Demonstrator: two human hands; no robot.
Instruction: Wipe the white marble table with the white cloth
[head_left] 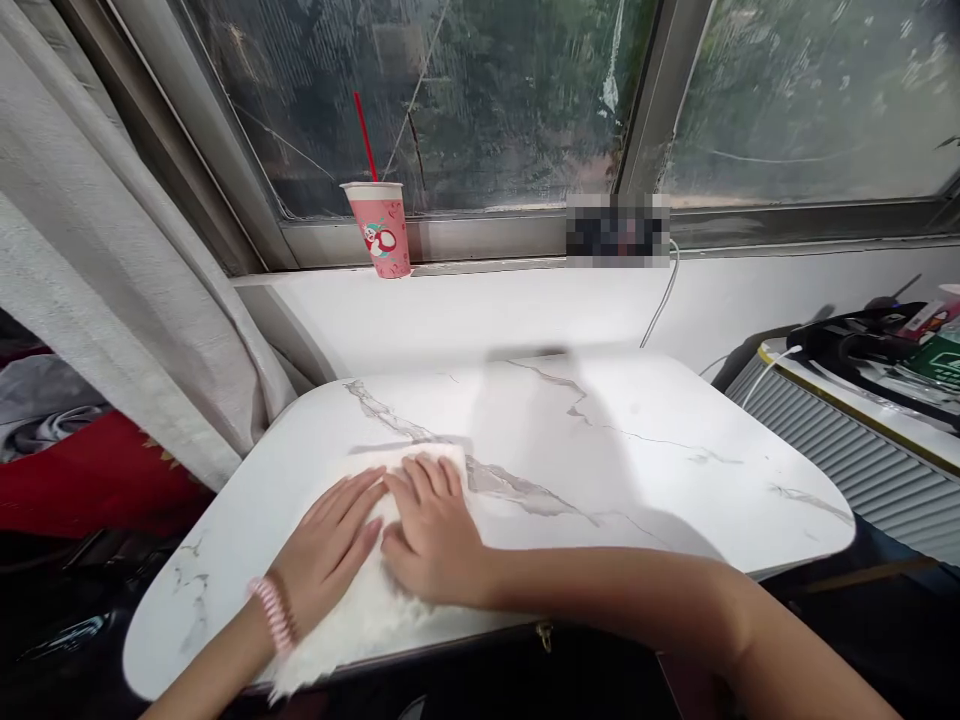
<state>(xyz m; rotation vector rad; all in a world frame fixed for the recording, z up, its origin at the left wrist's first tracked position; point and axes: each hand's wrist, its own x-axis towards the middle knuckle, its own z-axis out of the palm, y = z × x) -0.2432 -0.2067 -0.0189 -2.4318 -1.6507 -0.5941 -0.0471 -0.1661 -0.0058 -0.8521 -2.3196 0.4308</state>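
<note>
A fluffy white cloth (375, 605) lies on the left part of a white marble-patterned table (637, 470), one corner hanging over the front edge. My left hand (330, 545) rests on it with fingers stretched out and close together; a pink coiled band circles that wrist. Beside it, my right hand (439, 530) presses flat on the cloth with fingers slightly spread. The fingertips of the two hands nearly meet. Neither hand is wrapped around anything.
A pink paper cup (381, 235) with a red straw stands on the window sill. Left of the table hangs a pale curtain (142, 220). At right, a ribbed white cabinet (840, 440) carries assorted items. A white cable (661, 300) runs down behind the table.
</note>
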